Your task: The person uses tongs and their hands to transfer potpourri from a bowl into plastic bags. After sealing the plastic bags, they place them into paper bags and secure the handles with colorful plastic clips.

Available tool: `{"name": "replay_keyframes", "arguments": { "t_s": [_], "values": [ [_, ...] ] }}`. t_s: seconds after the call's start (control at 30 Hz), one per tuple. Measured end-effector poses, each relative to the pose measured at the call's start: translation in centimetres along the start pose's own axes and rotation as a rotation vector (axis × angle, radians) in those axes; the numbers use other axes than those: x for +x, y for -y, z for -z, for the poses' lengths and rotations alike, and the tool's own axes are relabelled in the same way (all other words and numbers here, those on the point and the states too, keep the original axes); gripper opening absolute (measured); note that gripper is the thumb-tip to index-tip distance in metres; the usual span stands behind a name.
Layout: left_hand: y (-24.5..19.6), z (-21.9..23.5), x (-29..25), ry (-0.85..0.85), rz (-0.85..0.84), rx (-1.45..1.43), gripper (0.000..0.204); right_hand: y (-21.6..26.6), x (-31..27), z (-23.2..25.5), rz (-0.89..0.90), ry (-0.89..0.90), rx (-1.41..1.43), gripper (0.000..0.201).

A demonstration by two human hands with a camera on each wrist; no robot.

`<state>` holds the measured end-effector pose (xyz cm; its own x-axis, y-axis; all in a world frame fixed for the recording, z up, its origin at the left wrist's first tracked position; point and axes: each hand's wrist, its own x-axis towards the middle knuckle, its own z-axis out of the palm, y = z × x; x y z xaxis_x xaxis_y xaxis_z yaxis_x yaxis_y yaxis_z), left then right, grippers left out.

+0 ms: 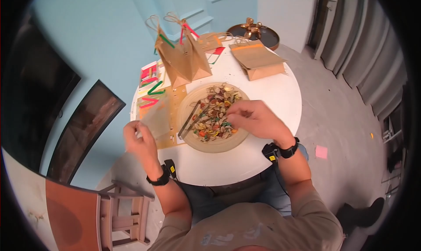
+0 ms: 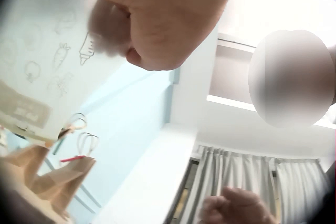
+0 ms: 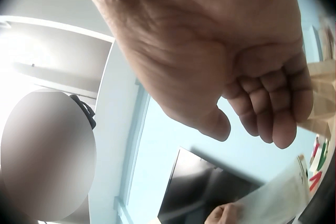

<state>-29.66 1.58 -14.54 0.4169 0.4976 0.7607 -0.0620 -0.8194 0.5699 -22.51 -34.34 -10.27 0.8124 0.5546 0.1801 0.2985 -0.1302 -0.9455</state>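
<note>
My left hand (image 1: 141, 141) pinches a translucent plastic bag (image 1: 158, 117) by its edge, left of the round plate. Line drawings, a carrot among them, are printed on the bag (image 2: 47, 71) in the left wrist view. On the shallow, light-brown plate (image 1: 239, 141) lies a heap of mixed dried pieces (image 1: 215, 115) in brown, yellow, orange and green. Dark tongs (image 1: 189, 120) rest across the plate's left side. Over its right side hovers my right hand (image 1: 256, 119). Its fingers (image 3: 273, 108) bend loosely, thumb apart, with nothing between them in the right wrist view.
Two upright paper bags (image 1: 177, 64) with twine handles stand behind the plate. Another paper bag (image 1: 258, 60) lies at the back right of the white table (image 1: 280, 97). Green strips (image 1: 156, 88) and pink strips (image 1: 149, 102) lie at the left. A wooden chair (image 1: 123, 211) stands lower left.
</note>
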Motion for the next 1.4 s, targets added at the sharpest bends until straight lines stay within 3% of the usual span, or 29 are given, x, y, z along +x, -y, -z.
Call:
{"name": "replay_keyframes", "arguments": {
  "t_s": [0.07, 0.13, 0.2, 0.23, 0.3, 0.4, 0.5, 0.6, 0.7, 0.77, 0.8, 0.9, 1.0, 1.1, 1.2, 1.4],
  "values": [
    [-3.3, 1.8, -0.7, -0.052, -0.132, 0.026, 0.010, -0.4, 0.3, -1.1, -0.056, 0.115, 0.181, 0.025],
    [-6.0, 2.8, -2.1, -0.116, -0.252, -0.148, 0.012, -0.5, 0.5, -1.5, 0.032, 0.255, 0.109, 0.036],
    [-9.7, 3.3, -4.3, -0.028, -0.305, -0.447, 0.014, -1.3, 0.5, -2.7, -0.003, 0.328, 0.393, 0.051],
    [-10.9, 3.8, -5.3, 0.032, -0.353, -0.443, 0.013, -1.5, -0.1, -3.7, -0.022, 0.273, 0.592, 0.050],
    [-11.6, 4.4, -5.8, 0.368, -0.636, -0.415, 0.010, -1.8, -1.0, -5.5, -0.027, 0.185, 0.997, 0.049],
    [-13.0, 3.0, -5.6, 0.782, -0.785, -0.572, 0.017, -1.1, -0.8, -3.4, 0.065, 0.155, 0.739, 0.047],
    [-13.6, 2.0, -5.8, 0.915, -0.787, -0.584, 0.022, 1.1, -1.2, -2.2, -0.010, 0.024, 0.605, 0.048],
    [-14.2, 2.0, -5.3, 0.994, -0.720, -0.636, 0.026, -0.8, -0.4, -2.5, 0.017, 0.012, 0.708, 0.040],
    [-13.0, 2.7, -5.3, 0.854, -0.541, -0.663, 0.031, -0.8, -1.0, -1.0, 0.082, 0.116, 0.503, 0.036],
    [-12.3, 2.8, -5.5, 0.601, -0.450, -0.698, 0.029, -1.2, -1.4, 0.2, 0.155, 0.221, 0.303, 0.033],
    [-12.6, 2.0, -5.9, 0.317, -0.419, -0.745, 0.014, -1.4, -1.7, 0.8, 0.186, 0.277, 0.203, 0.033],
    [-13.4, 2.3, -5.3, 0.229, -0.382, -0.518, 0.033, -0.4, -2.6, 2.6, 0.293, 0.475, -0.011, 0.031],
    [-7.0, 2.4, -4.4, 0.796, -0.187, -0.583, 0.029, -0.4, -2.7, 2.6, 0.416, 0.501, -0.155, 0.033],
    [-10.8, 3.8, -3.4, 1.044, -0.217, -0.477, 0.014, -1.3, -2.2, 1.5, 0.449, 0.444, -0.173, 0.034],
    [-10.5, 4.1, -3.6, 1.102, -0.118, -0.503, 0.007, -1.4, -1.7, 0.7, 0.370, 0.392, -0.167, 0.035],
    [-10.1, 3.3, -3.4, 1.253, -0.231, -0.542, 0.004, -1.8, -1.0, 0.1, 0.312, 0.353, -0.218, 0.036]
  ]
}}
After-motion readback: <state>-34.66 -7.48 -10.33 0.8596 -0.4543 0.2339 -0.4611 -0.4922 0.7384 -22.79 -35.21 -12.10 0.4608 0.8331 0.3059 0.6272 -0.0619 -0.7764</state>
